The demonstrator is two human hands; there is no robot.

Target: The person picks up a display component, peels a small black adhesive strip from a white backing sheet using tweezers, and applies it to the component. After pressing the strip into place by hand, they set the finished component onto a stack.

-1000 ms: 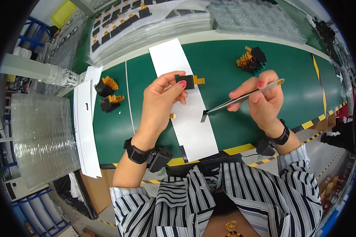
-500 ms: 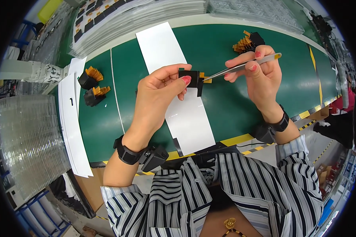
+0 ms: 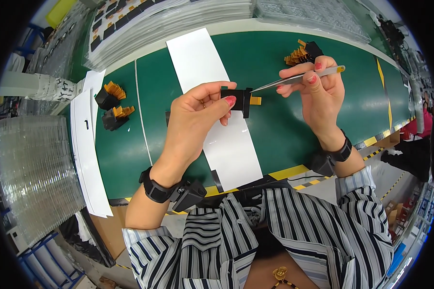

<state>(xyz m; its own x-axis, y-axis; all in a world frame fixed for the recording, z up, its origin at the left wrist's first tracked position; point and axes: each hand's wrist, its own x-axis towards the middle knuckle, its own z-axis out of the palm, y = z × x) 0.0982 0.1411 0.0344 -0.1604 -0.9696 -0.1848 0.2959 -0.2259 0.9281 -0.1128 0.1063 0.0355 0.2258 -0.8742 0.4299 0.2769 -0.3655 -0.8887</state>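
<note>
Pinched between thumb and fingers of my left hand point(image 3: 197, 108) is a small flat black module point(image 3: 235, 99) with an orange flex tail point(image 3: 255, 100). A narrow black strip point(image 3: 247, 102) lies across its right end, sticking out past the edges. My right hand point(image 3: 322, 96) is closed around metal tweezers point(image 3: 294, 78), whose tip points left and meets or nearly touches the strip's upper part; which, I cannot tell. Below the module, a long white paper sheet point(image 3: 234, 154) lies on the green bench mat point(image 3: 284, 125).
Two bunches of black-and-orange modules point(image 3: 113, 94) sit at the left of the bench, and another bunch point(image 3: 304, 52) at the back right. Stacked clear plastic trays point(image 3: 169, 31) line the far edge. White sheets point(image 3: 89, 159) lie along the left edge.
The tweezer tip has moved up and left, from the orange tail to the black strip. The strip now lies straight across the module's end, and my left hand has shifted slightly.
</note>
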